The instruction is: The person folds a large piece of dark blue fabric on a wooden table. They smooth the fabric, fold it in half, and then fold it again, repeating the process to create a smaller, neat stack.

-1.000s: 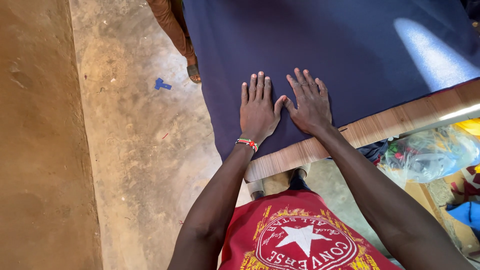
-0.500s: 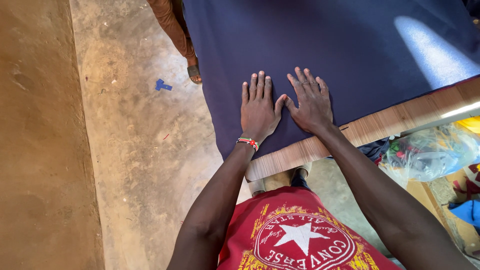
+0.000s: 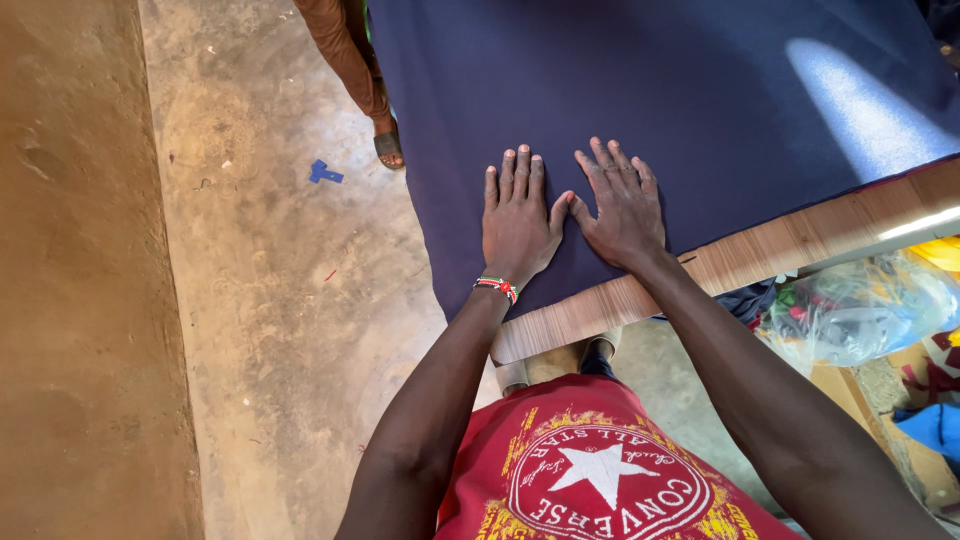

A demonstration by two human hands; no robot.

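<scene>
A large dark navy cloth [image 3: 640, 90] lies spread over a wooden table [image 3: 780, 250]. My left hand [image 3: 518, 220] rests flat on the cloth near its front corner, fingers together and pointing away from me. A red and white beaded band circles that wrist. My right hand [image 3: 622, 205] lies flat right beside it, fingers slightly spread, the two thumbs touching. Neither hand holds anything.
Another person's leg and sandalled foot [image 3: 388, 145] stand at the table's left side. A small blue scrap [image 3: 325, 173] lies on the concrete floor. A clear plastic bag of coloured scraps [image 3: 860, 305] sits under the table at right.
</scene>
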